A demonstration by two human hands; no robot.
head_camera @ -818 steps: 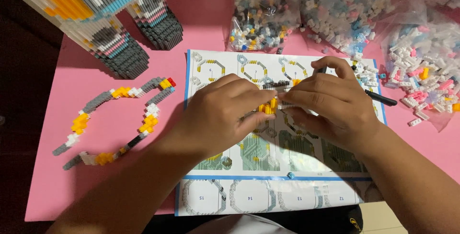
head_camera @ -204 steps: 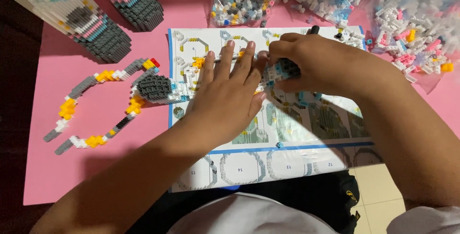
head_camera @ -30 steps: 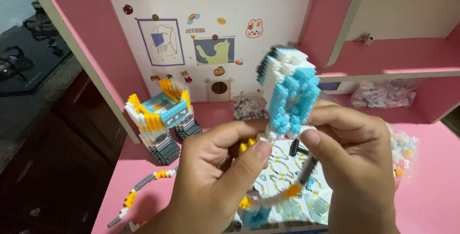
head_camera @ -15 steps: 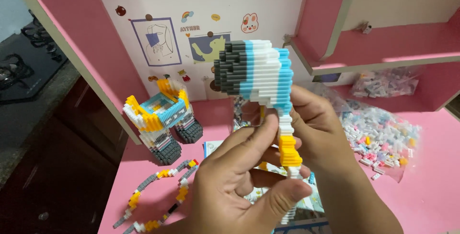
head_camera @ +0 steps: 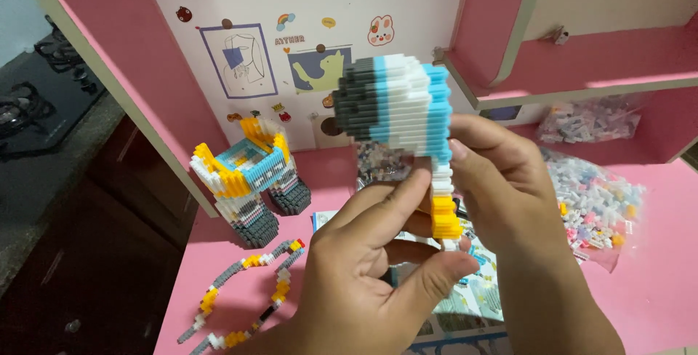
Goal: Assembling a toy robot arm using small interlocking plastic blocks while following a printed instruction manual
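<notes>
Gripping one brick assembly [head_camera: 401, 104]: left hand [head_camera: 363, 275], right hand [head_camera: 509, 188].

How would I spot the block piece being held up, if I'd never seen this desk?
Above the pink desk, both hands hold a block piece up. Unlike the yellow-edged block model standing behind, it is grey, white and blue with a thin yellow-tipped stem.

Instruction sheet [head_camera: 476, 293] at lower centre: mostly hidden behind both hands, lower part cut by bottom edge. Left hand [head_camera: 363, 282]: wrist cut by bottom edge. Right hand [head_camera: 509, 195]: palm side faces away, fingertips hidden behind block model [head_camera: 400, 108]. Model's lower end hidden by left thumb. Bags of loose bricks [head_camera: 592, 202], right: single pieces too small to tell. Stove [head_camera: 29, 100], upper left: cut by left edge.
</notes>
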